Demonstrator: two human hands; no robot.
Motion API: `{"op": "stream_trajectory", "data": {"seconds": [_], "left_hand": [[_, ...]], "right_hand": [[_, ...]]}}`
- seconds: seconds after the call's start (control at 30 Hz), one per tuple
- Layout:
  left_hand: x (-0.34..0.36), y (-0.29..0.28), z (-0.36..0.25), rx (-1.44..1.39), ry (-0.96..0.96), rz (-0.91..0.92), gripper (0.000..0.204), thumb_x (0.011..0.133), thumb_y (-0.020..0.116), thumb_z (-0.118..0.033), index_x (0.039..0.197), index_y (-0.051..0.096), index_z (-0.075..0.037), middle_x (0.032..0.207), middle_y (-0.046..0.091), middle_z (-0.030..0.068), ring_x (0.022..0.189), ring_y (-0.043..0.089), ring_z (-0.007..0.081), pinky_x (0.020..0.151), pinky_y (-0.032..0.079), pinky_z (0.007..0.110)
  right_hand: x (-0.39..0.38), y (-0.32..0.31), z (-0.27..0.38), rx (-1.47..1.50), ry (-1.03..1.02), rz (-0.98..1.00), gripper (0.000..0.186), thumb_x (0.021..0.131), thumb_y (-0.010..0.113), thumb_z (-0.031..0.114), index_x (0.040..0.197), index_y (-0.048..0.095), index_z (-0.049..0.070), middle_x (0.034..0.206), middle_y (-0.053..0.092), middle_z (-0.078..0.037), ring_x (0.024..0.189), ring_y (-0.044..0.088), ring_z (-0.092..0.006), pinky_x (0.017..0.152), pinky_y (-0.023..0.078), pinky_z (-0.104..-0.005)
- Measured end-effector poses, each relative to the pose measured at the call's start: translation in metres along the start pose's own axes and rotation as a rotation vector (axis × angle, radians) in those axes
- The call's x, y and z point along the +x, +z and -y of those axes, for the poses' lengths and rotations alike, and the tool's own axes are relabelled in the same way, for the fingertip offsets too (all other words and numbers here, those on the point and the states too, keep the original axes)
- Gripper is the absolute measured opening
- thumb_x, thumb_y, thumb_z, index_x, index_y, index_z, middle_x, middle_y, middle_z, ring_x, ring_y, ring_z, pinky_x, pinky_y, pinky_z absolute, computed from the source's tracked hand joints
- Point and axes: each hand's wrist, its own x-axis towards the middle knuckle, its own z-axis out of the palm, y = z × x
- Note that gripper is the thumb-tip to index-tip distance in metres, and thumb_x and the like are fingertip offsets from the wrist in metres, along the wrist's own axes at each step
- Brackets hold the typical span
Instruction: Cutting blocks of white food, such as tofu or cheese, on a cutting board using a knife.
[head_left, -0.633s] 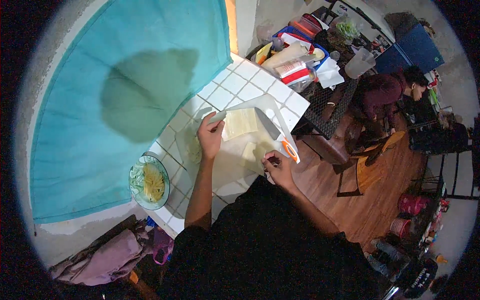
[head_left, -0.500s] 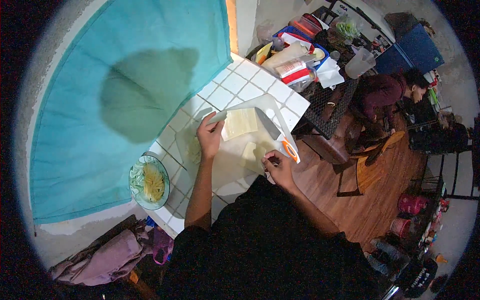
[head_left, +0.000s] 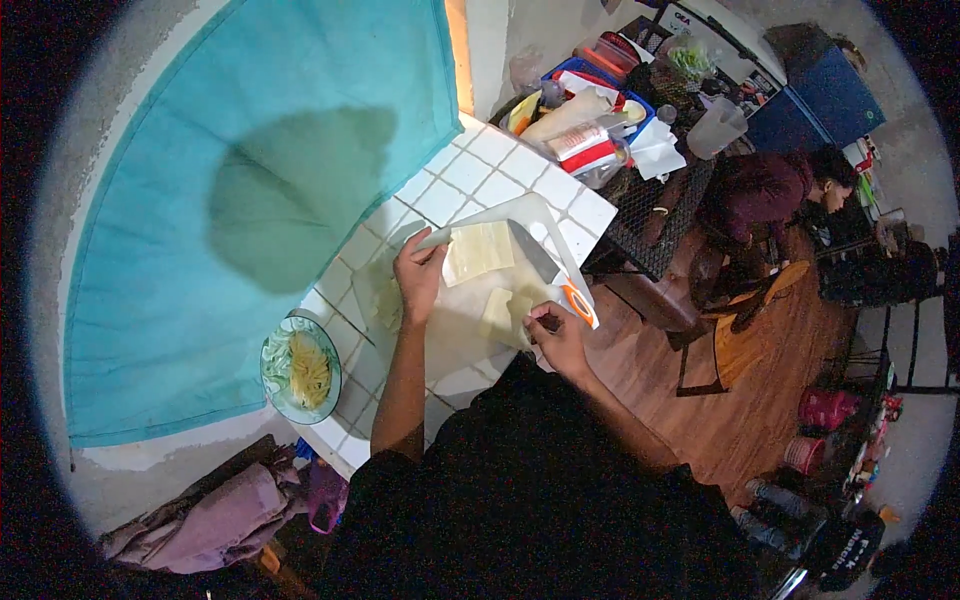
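In my left hand (head_left: 418, 278), closed fingers pinch a thin pale sheet (head_left: 434, 239), seen nearly edge-on. Beside it, pale yellow rectangular sheets (head_left: 478, 252) lie on a whitish cutting board (head_left: 541, 212). A smaller pale piece (head_left: 496, 312) rests nearer me, just left of my right hand (head_left: 560, 335). That hand's fingertips are pressed together; whatever they hold is too small to make out. A knife (head_left: 575, 300) with an orange and white handle lies along the board's right side, its blade partly beside the yellow sheets. Left of my left wrist sits a pale greenish heap (head_left: 383, 300), blurred.
At the left counter edge stands a glass plate (head_left: 334, 385) with yellow strips (head_left: 309, 370) and pale green pieces. White tiles (head_left: 490, 145) cover the counter. Beyond it, a blue basket (head_left: 648, 108) holds packages. A person (head_left: 765, 190) sits at the right near a wooden chair (head_left: 735, 350).
The whole view has shifted very slightly. Both hands keep almost the same pose and place over the board.
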Motion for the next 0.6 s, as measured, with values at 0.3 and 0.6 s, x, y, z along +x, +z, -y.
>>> {"op": "stream_trajectory", "data": {"seconds": [0.3, 0.6], "left_hand": [[-0.052, 0.01, -0.023, 0.269, 0.139, -0.045, 0.026, 0.096, 0.063, -0.019, 0.116, 0.065, -0.001, 0.099, 0.07, 0.0075, 0.085, 0.065, 0.0178, 0.071, 0.051, 0.029], [-0.141, 0.004, -0.036, -0.273, -0.485, 0.349, 0.044, 0.095, 0.065, -0.032, 0.127, 0.058, -0.003, 0.101, 0.069, 0.0066, 0.087, 0.066, 0.0154, 0.072, 0.055, 0.034]], "right_hand": [[-0.004, -0.014, 0.03, 0.285, 0.138, 0.044, 0.01, 0.093, 0.067, 0.01, 0.092, 0.059, 0.004, 0.072, 0.057, 0.002, 0.058, 0.05, -0.0054, 0.049, 0.038, -0.0241], [-0.017, -0.006, 0.048, 0.584, 0.377, 0.173, 0.012, 0.095, 0.065, 0.018, 0.103, 0.06, 0.011, 0.085, 0.061, 0.004, 0.069, 0.056, -0.0029, 0.057, 0.048, -0.0194]]}}
